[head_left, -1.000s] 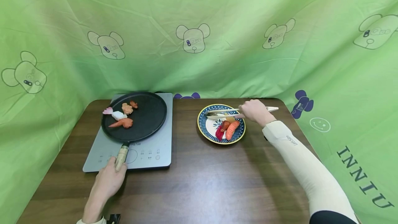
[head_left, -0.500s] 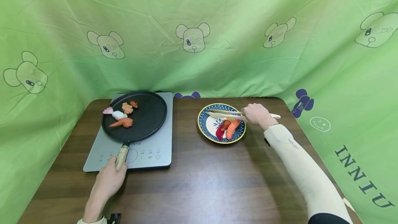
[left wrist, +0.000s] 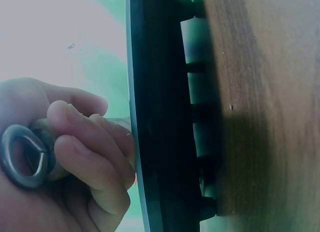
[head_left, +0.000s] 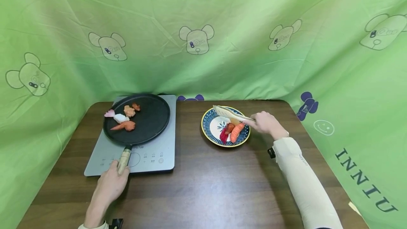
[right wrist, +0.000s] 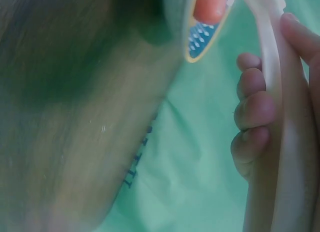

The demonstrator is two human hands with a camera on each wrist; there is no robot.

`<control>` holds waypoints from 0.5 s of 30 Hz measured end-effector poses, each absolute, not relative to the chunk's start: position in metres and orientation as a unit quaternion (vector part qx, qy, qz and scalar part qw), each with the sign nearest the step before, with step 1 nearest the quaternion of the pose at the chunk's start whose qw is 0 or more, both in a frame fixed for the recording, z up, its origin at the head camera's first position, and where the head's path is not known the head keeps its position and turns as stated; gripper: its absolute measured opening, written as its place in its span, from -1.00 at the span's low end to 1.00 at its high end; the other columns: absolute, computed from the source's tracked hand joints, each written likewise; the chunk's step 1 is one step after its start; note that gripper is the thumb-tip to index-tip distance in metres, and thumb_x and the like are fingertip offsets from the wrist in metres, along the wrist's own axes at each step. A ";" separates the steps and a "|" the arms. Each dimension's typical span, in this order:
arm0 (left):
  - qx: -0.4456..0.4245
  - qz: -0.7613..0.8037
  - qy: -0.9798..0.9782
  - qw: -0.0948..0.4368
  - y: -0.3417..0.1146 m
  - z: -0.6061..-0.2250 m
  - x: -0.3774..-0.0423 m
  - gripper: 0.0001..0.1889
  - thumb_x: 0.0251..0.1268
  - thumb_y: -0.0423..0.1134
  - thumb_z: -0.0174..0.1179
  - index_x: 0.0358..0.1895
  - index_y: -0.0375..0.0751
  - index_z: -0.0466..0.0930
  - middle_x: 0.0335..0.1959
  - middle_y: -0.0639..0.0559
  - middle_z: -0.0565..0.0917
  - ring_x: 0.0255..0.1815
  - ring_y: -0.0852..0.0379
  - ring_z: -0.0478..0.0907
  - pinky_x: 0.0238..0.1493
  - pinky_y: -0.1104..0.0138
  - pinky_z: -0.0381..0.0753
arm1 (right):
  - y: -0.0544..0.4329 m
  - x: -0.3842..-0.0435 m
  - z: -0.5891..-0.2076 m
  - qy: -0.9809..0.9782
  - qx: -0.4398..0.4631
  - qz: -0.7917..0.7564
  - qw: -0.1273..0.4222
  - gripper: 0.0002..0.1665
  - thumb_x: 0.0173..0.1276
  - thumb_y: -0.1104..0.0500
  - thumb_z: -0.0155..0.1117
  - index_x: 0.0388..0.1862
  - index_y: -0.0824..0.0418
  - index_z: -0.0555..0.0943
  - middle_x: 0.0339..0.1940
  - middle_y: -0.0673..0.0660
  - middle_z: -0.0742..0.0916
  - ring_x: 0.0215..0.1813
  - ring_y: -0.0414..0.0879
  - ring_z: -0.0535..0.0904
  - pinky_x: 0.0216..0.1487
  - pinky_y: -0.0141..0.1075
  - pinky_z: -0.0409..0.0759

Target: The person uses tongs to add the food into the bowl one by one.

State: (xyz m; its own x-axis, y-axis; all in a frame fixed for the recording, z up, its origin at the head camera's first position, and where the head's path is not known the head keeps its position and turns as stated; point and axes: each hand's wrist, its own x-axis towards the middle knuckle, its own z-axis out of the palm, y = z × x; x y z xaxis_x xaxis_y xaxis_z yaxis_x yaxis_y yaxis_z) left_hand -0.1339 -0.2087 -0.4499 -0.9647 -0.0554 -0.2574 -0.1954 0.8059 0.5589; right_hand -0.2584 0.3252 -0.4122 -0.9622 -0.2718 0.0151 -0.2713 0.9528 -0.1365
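Note:
My left hand (head_left: pixel 111 185) grips the handle (head_left: pixel 124 160) of a flat black frying pan (head_left: pixel 152 121); the left wrist view shows fingers curled round it and a metal ring (left wrist: pixel 31 181) at its end. On the pan lie a white shrimp piece with pink tail (head_left: pixel 120 117), a chicken wing (head_left: pixel 128 125) and two brown fried pieces (head_left: pixel 129 111). My right hand (head_left: pixel 266 123) holds beige tongs (head_left: pixel 227 113), their tips over the far left of a blue-patterned plate (head_left: pixel 206 128). The plate bears an orange salmon piece (head_left: pixel 237 133), a brown piece (head_left: pixel 229 128) and a dark red piece (head_left: pixel 223 136).
The pan sits on a grey induction cooker (head_left: pixel 155 163) at the left of the brown wooden table (head_left: pixel 210 190). Green cloth (head_left: pixel 241 66) with bear prints hangs behind the table and on both sides.
My right hand has moved slightly right and nearer to me, and the tongs have turned, their arms now appearing closer together. The left hand and pan stay put.

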 end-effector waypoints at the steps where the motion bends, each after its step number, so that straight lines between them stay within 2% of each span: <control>1: -0.066 0.304 0.943 0.115 -0.209 -0.450 -0.134 -0.51 0.37 -0.04 -0.12 0.10 -0.44 0.17 -0.54 -0.14 0.36 -0.59 -0.02 0.33 -0.62 0.21 0.27 | 0.325 -0.257 -0.412 0.988 -0.132 -0.075 0.001 -0.47 0.34 -0.25 0.09 -0.64 0.09 0.46 -0.74 0.00 0.42 -0.58 -0.05 0.39 -0.44 -0.11 0.39; 10: -0.066 0.307 0.942 0.115 -0.210 -0.451 -0.133 -0.54 0.38 -0.04 -0.13 0.05 -0.43 0.19 -0.55 -0.14 0.37 -0.61 -0.01 0.33 -0.63 0.21 0.27 | 0.317 -0.245 -0.414 0.985 -0.110 -0.132 -0.017 -0.44 0.37 -0.26 0.05 -0.66 0.09 0.39 -0.75 -0.03 0.35 -0.60 -0.09 0.33 -0.52 -0.23 0.26; 15: -0.065 0.307 0.943 0.114 -0.209 -0.449 -0.134 -0.54 0.38 -0.04 -0.11 0.05 -0.42 0.19 -0.55 -0.14 0.36 -0.61 -0.02 0.33 -0.63 0.20 0.27 | 0.313 -0.238 -0.416 0.981 -0.122 -0.143 -0.036 -0.45 0.39 -0.21 0.05 -0.69 0.08 0.35 -0.76 -0.06 0.32 -0.61 -0.10 0.31 -0.50 -0.24 0.27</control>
